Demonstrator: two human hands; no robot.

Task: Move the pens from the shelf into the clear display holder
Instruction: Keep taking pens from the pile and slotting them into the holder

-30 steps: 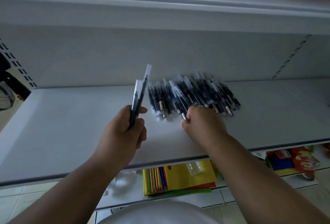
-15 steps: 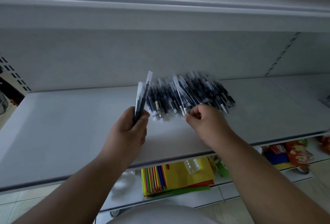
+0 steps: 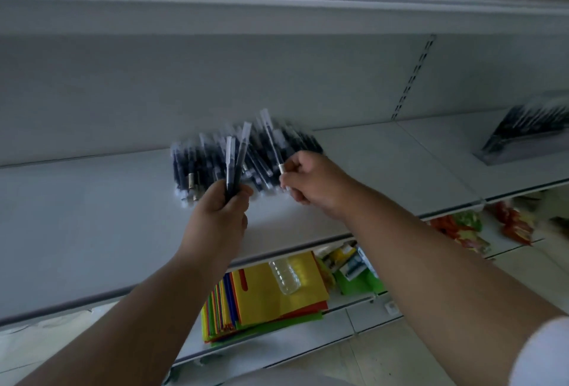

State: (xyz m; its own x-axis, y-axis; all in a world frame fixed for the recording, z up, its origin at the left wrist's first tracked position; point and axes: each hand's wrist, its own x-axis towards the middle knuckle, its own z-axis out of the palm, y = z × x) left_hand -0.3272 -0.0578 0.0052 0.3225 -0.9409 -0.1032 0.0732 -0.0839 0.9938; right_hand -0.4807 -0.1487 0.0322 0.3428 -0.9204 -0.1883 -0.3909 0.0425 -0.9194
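A pile of dark pens with clear caps (image 3: pixel 197 164) lies on the white shelf (image 3: pixel 77 216), near its back wall. My left hand (image 3: pixel 220 211) grips two pens (image 3: pixel 234 161) upright in front of the pile. My right hand (image 3: pixel 311 182) pinches one pen (image 3: pixel 271 139) by its lower end, its cap pointing up over the pile. The clear display holder (image 3: pixel 523 136), with dark pens in it, stands on the same shelf at the far right, blurred.
A second shelf hangs close above. On the lower shelf lie coloured folders (image 3: pixel 268 299), a small clear bottle (image 3: pixel 284 275) and packets (image 3: pixel 458 225). The shelf has bare room left of the pile and between the pile and the holder.
My right hand has lifted one pen off the pile. The view has swung right, bringing the display holder into sight. My left hand keeps its two pens.
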